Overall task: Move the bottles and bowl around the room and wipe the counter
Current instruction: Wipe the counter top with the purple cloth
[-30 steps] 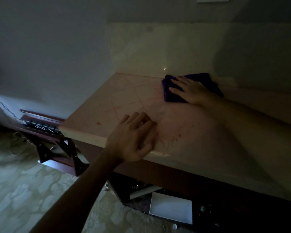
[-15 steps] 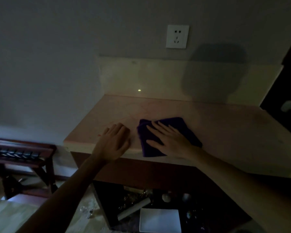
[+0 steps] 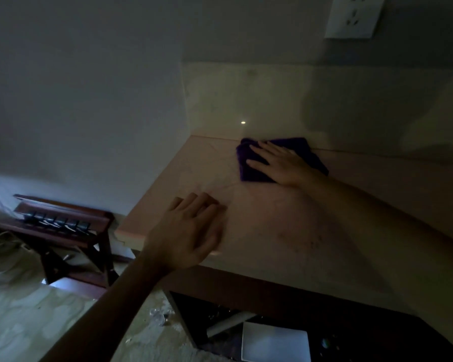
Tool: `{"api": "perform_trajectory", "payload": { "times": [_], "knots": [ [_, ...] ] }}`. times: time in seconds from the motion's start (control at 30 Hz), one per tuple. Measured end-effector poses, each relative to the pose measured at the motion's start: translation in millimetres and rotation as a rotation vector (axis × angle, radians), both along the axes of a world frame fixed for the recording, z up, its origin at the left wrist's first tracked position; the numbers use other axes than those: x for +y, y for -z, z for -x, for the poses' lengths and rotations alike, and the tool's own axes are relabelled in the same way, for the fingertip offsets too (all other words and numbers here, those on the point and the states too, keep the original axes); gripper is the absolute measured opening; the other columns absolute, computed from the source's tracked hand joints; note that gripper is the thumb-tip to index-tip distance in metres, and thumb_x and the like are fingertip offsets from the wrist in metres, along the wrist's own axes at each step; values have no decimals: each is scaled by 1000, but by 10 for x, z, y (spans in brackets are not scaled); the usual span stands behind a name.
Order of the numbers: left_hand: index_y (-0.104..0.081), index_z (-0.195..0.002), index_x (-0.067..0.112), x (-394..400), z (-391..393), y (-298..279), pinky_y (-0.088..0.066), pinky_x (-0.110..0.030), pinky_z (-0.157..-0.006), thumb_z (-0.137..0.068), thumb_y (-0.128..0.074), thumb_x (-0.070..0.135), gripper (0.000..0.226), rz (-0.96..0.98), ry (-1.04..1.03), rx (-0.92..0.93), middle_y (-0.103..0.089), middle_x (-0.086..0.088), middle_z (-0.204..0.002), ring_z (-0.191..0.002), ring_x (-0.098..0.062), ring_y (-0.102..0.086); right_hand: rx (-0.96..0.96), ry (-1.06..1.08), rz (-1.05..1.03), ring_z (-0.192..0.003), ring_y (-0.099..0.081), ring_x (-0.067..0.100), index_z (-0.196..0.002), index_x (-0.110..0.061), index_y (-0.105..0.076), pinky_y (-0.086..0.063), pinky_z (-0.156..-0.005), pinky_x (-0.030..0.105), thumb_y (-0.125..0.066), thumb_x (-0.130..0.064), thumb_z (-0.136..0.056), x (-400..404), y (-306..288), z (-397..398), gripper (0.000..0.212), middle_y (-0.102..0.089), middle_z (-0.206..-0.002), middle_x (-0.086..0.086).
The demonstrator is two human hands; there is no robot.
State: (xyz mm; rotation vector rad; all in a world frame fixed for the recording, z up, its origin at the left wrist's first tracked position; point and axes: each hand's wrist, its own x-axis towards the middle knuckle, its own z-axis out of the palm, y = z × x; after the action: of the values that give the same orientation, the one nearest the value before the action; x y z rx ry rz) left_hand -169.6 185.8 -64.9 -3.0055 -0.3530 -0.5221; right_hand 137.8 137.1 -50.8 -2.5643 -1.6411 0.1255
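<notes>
Head view, dim light, looking down over the worktop [image 3: 285,231]. Nearest, at the front edge close to the front left corner, the left hand [image 3: 187,231] lies palm down with its fingers together and flat, gripping nothing, apparently just bracing the body. Under the front edge a dark shelf holds a white rectangular object [image 3: 275,342]; what it is cannot be told. Left of the worktop, on the floor, stands a folding wooden rack [image 3: 63,226].

Further in, toward the back left corner, the right hand [image 3: 277,163] is spread flat on a folded purple cloth [image 3: 251,171], fingers fanned and pointing left, palm pressing the cloth onto the surface. The cloth lies just short of the back edge, where the pale backsplash [image 3: 272,100] rises; a wall socket [image 3: 353,15] sits above, at the top right.

No bottles or bowl show on the worktop, so the step in hand looks like the wiping itself. To do it well, she or he should keep the palm weight even over the whole cloth, run it right into the seam along the back edge and into the corner, then draw overlapping strokes toward the front, where faint dark specks [image 3: 309,239] seem to remain.
</notes>
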Motion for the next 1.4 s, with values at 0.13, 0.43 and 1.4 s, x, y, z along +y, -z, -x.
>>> {"api": "perform_trajectory", "payload": {
  "times": [0.13,0.43,1.4],
  "knots": [
    [-61,-126,21,32,3,20,-41,-36,-80,-92,-44,45,45,-33,0,15,-59,0,-123,-100,-20,-56,-11,3,-4,-151,-2,10,-154,-40,-5,-3,-119,40,-10,-75,-88,201,20,-87,74,-2,-164,-12],
    [-54,-120,21,0,96,-35,-41,-34,-83,-93,-31,52,47,22,-88,9,-51,-1,-120,-97,-19,-52,-21,-33,-2,-151,2,12,-155,-36,-1,1,-122,39,-8,-71,-91,-504,27,1037,73,4,-164,-8],
    [-50,-126,19,771,561,118,-40,-34,-86,-95,-28,46,46,163,-96,-179,-48,2,-121,-100,-16,-49,-27,3,-55,-151,-4,14,-155,-34,-7,-2,-122,40,-13,-67,-94,1297,61,923,69,-4,-165,-7]
  ]
}}
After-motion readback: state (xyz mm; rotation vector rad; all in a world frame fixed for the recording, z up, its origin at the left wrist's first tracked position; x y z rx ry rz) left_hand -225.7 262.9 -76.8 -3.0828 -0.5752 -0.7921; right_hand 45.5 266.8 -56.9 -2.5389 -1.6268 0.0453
